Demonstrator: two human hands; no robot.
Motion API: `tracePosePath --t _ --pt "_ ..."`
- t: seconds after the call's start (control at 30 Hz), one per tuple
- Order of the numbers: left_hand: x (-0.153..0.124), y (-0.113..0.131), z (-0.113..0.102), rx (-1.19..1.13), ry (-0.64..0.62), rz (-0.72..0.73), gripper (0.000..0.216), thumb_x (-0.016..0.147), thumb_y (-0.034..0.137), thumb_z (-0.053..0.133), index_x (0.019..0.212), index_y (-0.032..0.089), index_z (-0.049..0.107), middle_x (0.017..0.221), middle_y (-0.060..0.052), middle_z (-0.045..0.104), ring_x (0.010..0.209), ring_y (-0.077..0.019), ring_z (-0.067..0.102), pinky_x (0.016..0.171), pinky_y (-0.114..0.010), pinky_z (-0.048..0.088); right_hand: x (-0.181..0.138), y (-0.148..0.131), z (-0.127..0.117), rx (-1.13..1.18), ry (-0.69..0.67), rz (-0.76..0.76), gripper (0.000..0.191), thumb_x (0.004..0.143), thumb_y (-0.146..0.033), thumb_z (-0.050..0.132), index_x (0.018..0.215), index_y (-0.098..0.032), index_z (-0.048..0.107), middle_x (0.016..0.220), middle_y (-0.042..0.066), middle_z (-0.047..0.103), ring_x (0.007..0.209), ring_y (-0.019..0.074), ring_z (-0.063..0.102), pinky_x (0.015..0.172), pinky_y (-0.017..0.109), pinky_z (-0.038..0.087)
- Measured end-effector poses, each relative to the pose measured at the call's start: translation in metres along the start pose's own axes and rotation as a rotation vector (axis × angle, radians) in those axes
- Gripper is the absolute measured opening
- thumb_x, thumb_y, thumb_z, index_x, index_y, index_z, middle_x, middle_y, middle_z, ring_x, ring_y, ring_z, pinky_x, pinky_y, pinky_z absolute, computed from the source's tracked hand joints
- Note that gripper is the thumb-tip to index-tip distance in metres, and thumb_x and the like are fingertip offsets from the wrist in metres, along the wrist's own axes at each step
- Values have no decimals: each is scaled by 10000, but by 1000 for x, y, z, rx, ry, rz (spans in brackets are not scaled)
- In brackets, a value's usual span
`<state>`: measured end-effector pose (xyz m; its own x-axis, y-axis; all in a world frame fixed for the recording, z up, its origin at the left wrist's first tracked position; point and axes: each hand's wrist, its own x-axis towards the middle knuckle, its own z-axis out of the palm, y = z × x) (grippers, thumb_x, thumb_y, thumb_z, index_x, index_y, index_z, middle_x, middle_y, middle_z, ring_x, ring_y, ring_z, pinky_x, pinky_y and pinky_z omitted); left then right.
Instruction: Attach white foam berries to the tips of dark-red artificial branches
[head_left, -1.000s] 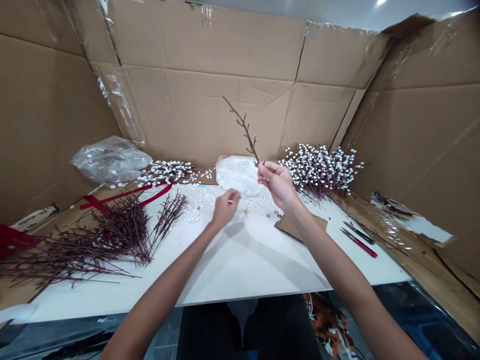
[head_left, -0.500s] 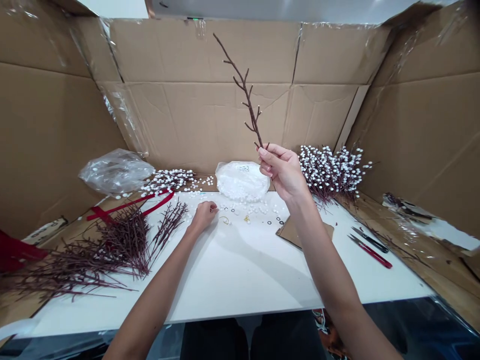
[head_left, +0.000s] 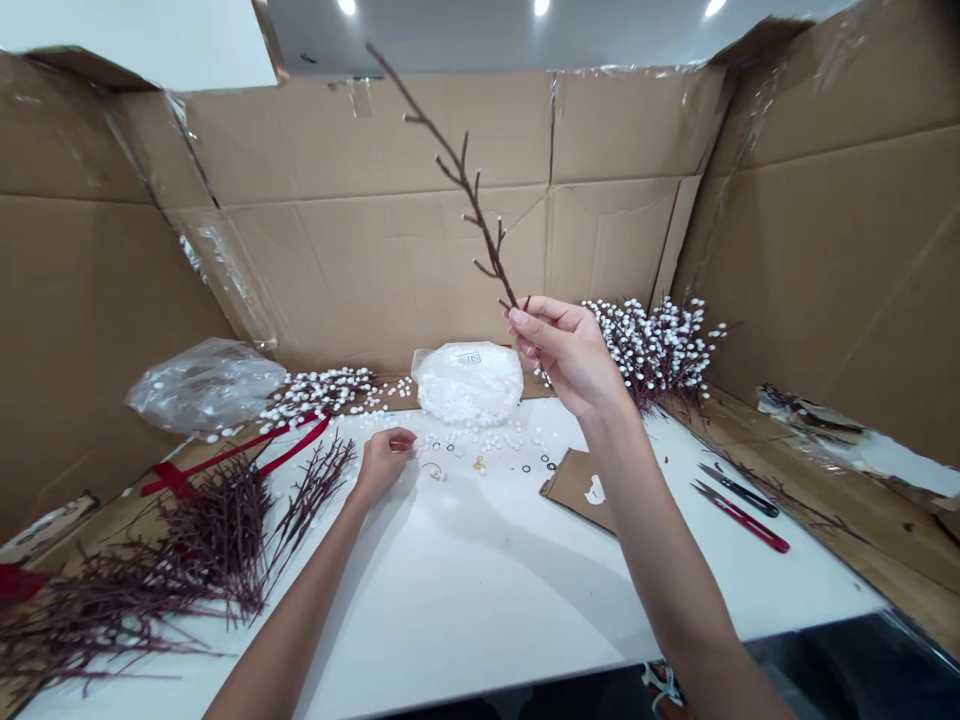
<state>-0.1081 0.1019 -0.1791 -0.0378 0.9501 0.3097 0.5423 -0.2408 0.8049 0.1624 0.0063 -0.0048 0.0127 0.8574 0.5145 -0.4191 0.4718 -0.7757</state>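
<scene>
Held upright in my right hand (head_left: pixel 566 350) is a bare brown twig (head_left: pixel 469 190), leaning left, its short side stubs pale at the tips. Thumb and fingers pinch it at its lower end. My left hand (head_left: pixel 386 460) rests low over the white table, fingers curled together near the loose white beads (head_left: pixel 495 440); whatever lies between its fingertips is too small to make out. Behind the beads sits a clear bag of white beads (head_left: pixel 469 385). Just right of my left hand lie a gold-coloured ring (head_left: pixel 433 470) and several small dark rings (head_left: pixel 526 469).
Bare brown twigs (head_left: pixel 217 540) are heaped at the left beside a red ribbon (head_left: pixel 292 445) and a crumpled plastic bag (head_left: pixel 214 385). White-beaded branches (head_left: pixel 652 345) stand back right. A cardboard piece (head_left: pixel 577 490), red snips (head_left: pixel 742 517) and black snips (head_left: pixel 739 490) lie right. Cardboard walls (head_left: pixel 375 250) surround the table.
The view has tilted upward and shifted a little right. My right hand still grips the twig, which looks slightly nearer and leans further left. My left hand stays by the beads.
</scene>
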Motion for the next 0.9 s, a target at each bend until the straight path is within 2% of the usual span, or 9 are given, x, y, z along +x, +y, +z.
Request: tracePosePath --t 0.13,0.23,0.3,0.37,0.43,0.53,0.67,0.9 --pt "0 24 -1 -207 164 27 233 504 310 724 655 157 634 714 -49 685 697 -194 643 717 -321 519 0 -1 -3 -22 24 -22 143 652 -260 734 684 -156 641 589 -37 553 467 36 434 445 211 326" --pt "0 65 2 -372 238 64 320 543 379 751 739 154 634 799 -56 690 766 -179 648 768 -310 517 1 -1 -4 -23 -1 -42 135 672 -258 722 706 -157 639 606 -36 565 478 36 461 475 208 366" --pt "-3 105 6 -500 205 84 349 573 388 758 811 159 646 812 -38 690 757 -153 649 771 -291 521 0 -2 -4 -32 -24 -51 132 685 -259 716 706 -157 636 610 -37 566 494 40 486 508 209 402" --pt "-8 147 11 -856 96 50 326 529 278 815 781 149 654 773 -15 682 766 -128 656 833 -263 506 -1 -3 -3 -38 -38 -56 135 692 -266 713 704 -160 629 612 -34 573 526 53 522 561 217 447" --pt "-14 186 17 -1118 26 83 292 509 198 830 733 139 652 733 3 676 775 -116 665 879 -241 494 -3 -3 -2 -38 -39 -53 147 688 -278 716 707 -164 625 627 -27 590 578 71 562 628 235 490" --pt "-23 225 25 -1339 -68 45 249 546 148 813 733 142 649 724 15 680 755 -101 670 825 -205 512 -5 -4 0 -31 -40 -57 168 677 -298 724 705 -170 619 664 -19 613 653 91 595 716 265 521" --pt "-29 243 34 -1418 -127 75 129 664 178 751 751 142 662 753 8 687 742 -81 660 778 -189 518 -5 -4 0 -25 -49 -87 176 658 -287 742 695 -166 621 681 -21 606 685 93 597 757 268 514" --pt "-31 246 39 -1409 -126 95 66 710 196 720 733 150 679 758 4 687 734 -75 648 789 -198 505 -6 -6 -3 -99 -60 -109 190 657 -311 746 692 -171 622 688 -18 594 670 97 579 750 274 496"
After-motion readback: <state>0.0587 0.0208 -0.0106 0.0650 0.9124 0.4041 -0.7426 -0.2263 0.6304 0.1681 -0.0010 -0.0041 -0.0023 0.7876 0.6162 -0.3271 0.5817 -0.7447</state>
